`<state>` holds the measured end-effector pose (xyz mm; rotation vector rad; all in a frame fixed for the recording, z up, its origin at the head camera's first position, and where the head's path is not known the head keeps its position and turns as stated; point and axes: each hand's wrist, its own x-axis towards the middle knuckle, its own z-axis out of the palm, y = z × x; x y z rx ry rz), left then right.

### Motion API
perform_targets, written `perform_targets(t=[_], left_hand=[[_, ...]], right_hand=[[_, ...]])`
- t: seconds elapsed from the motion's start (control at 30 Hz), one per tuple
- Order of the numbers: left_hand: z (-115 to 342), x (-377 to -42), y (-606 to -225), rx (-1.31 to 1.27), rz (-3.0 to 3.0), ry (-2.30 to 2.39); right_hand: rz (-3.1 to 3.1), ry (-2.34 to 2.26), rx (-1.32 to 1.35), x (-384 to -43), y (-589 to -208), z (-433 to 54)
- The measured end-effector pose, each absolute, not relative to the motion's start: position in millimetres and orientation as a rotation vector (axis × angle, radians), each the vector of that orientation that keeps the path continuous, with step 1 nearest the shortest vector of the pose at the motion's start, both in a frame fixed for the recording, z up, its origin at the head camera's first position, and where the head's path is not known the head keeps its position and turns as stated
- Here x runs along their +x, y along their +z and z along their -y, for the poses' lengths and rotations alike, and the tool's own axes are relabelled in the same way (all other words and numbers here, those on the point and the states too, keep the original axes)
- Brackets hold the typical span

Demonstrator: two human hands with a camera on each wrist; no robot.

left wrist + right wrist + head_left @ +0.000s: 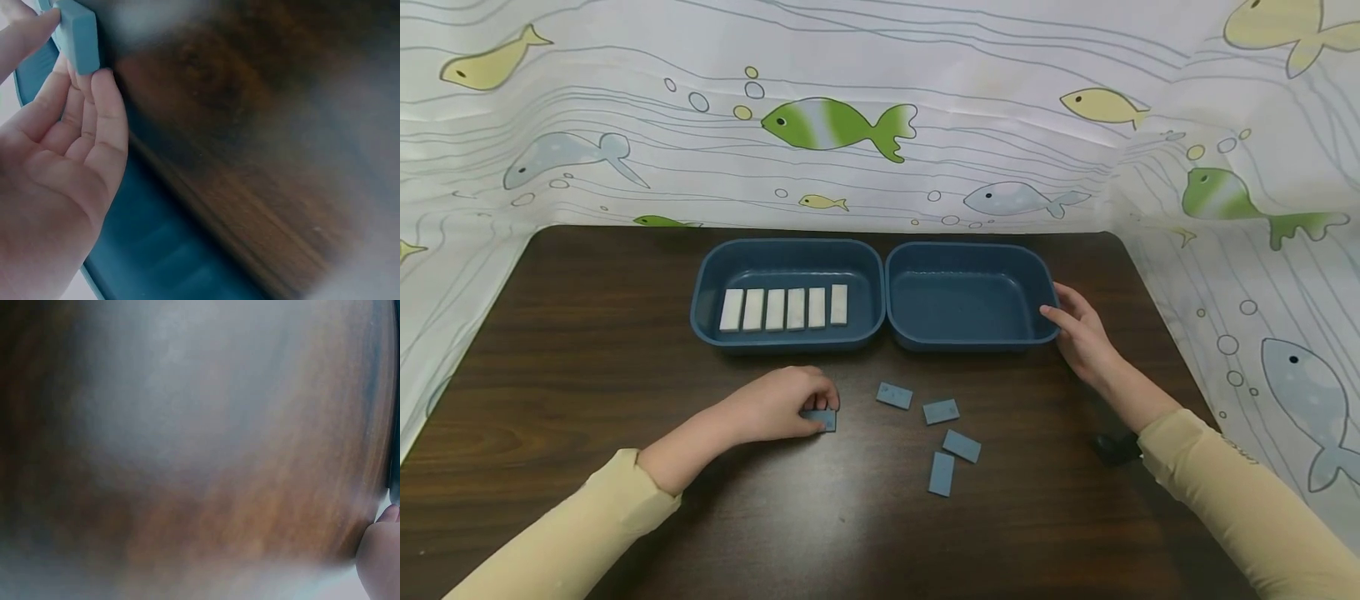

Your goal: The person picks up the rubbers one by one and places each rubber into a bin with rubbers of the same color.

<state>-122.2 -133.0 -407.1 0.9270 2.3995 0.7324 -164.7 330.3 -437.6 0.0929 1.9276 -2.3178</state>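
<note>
My left hand (782, 404) pinches a small blue rectangular block (827, 419) just above the table, in front of the left tray. In the left wrist view the thumb presses one face of that block (84, 40), with fingertips under its end. On the far right, my right hand (1082, 333) grips the right end of the right blue tray (973, 343), thumb over the rim. Only a bit of this hand (381, 556) shows at the right wrist view's edge. Several blue blocks (942, 473) lie scattered on the table between the hands.
Against the right tray stands a matching left blue tray (790, 342), holding a row of several white blocks (775, 310). A small black object (1114, 448) lies by the right sleeve. Fish-patterned sheeting (865, 183) surrounds the dark wooden table (580, 333) at the back and sides.
</note>
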Motion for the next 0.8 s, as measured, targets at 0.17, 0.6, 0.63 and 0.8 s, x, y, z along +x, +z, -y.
perform_targets(t=[0.17,0.6,0.63,0.8], left_hand=[[129.9,-124.1,-403.6,0.937,-2.385,0.678],[126.1,-132.0,-415.9,1.033,-2.315,0.658],[123.6,-130.8,-410.0,1.019,-2.312,0.646],[116.9,-130.0,-399.4,1.005,-2.305,0.580]], right_hand=[[-1.920,-2.331,0.094,-164.2,-438.8,-329.8],[-1.944,-2.301,0.122,-163.0,-436.2,-329.1],[-1.945,-2.302,0.127,-163.0,-435.9,-328.9],[-1.920,-2.328,0.125,-163.6,-435.8,-328.6]])
